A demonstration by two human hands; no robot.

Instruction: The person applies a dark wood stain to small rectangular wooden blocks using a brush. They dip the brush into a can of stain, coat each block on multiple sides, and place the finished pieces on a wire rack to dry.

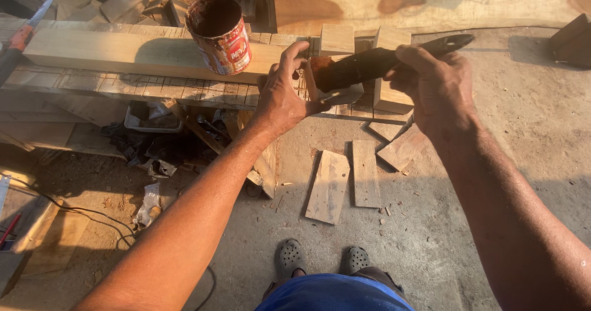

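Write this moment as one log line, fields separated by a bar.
left hand: fingers at brush head | right hand: grips brush handle | can: open, upright on beam | offcuts: on the ground

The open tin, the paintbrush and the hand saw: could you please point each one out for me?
open tin (223, 43), head view, on its side wall.
paintbrush (357, 68), head view, on its dark handle.
hand saw (38, 12), head view, on its blade.

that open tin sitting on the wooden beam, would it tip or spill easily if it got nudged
Probably yes. The open tin stands on a narrow wooden beam, close to its front edge, so a nudge could send it off. It has no lid and its inside is coated dark brown, so it may spill. Smears on its outside suggest a slippery grip.
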